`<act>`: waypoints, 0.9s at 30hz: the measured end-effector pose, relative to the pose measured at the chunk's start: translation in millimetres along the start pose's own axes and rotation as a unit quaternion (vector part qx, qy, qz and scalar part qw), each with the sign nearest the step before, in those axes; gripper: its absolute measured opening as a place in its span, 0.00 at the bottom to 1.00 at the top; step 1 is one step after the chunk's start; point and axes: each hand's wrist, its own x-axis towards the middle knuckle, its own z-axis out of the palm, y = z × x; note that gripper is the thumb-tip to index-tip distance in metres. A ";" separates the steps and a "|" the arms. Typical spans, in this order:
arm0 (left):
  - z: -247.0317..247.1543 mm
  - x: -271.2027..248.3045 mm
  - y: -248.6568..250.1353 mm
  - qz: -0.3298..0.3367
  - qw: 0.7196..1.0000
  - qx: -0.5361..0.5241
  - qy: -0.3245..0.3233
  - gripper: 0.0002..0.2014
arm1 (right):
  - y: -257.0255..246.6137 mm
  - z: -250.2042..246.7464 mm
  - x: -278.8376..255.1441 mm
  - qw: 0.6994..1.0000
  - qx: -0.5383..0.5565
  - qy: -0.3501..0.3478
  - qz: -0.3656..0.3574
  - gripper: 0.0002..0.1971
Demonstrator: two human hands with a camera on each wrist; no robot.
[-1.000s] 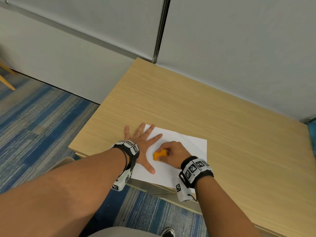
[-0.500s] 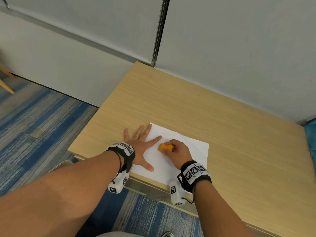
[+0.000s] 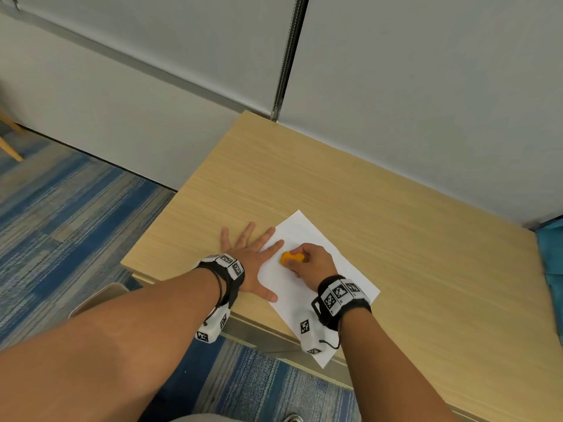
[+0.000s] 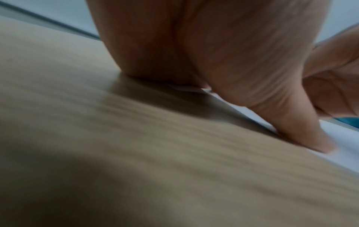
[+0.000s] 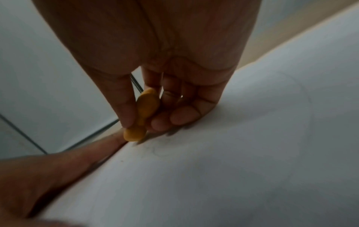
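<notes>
A white sheet of paper [image 3: 307,239] lies near the front edge of the wooden table [image 3: 396,226], one corner hanging over that edge. My left hand [image 3: 253,254] lies flat with spread fingers, pressing the sheet's left side; its thumb [image 4: 303,132] rests on the paper edge. My right hand [image 3: 310,263] pinches a small orange eraser [image 3: 291,257] and holds its tip against the paper. In the right wrist view the orange eraser [image 5: 143,113] sits between thumb and fingers, touching the paper [image 5: 233,153] beside faint pencil marks. The left hand's index finger lies just left of the eraser.
A grey partition wall [image 3: 396,86] runs behind the table. Blue striped carpet [image 3: 61,226] lies to the left and below. Something teal [image 3: 551,269] shows at the table's right edge. A chair seat [image 3: 100,296] sits below the left forearm.
My right hand has slid the eraser up the sheet, away from me, toward the left index finger. The left hand stays flat on the paper. The head view has shifted slightly.
</notes>
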 end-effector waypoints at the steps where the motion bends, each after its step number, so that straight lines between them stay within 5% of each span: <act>1: 0.0 -0.6 -0.1 0.000 1.000 0.001 -0.005 0.69 | -3.7 0.1 1.2 1.000 -0.015 0.004 -0.005 0.12; 5: 2.2 0.9 -2.1 0.004 1.000 -0.005 0.006 0.71 | -8.4 7.1 -3.0 0.997 -0.057 0.046 -0.021 0.08; 9: 4.4 1.4 -3.0 0.009 1.000 -0.005 0.028 0.71 | -14.3 2.9 -13.8 0.983 -0.128 -0.117 -0.055 0.08; 14: 2.2 0.8 -6.6 -0.004 1.000 -0.006 0.018 0.70 | -19.5 10.0 -2.4 0.992 -0.096 0.059 -0.046 0.07; 15: 1.8 0.9 -5.0 -0.003 1.000 -0.003 0.013 0.70 | -17.2 9.8 -2.1 0.993 -0.097 0.047 -0.048 0.07; 19: -0.1 1.5 -1.0 0.002 1.000 0.001 0.001 0.72 | -17.9 1.7 -3.2 0.975 -0.118 -0.187 -0.024 0.10; 24: -0.7 0.6 0.5 -0.007 1.000 0.004 -0.007 0.71 | -16.2 7.5 -4.9 0.993 -0.097 0.037 -0.062 0.07; 27: -0.8 0.8 0.6 -0.004 1.000 0.006 -0.005 0.72 | -18.9 0.4 -9.0 0.985 -0.108 -0.127 -0.038 0.10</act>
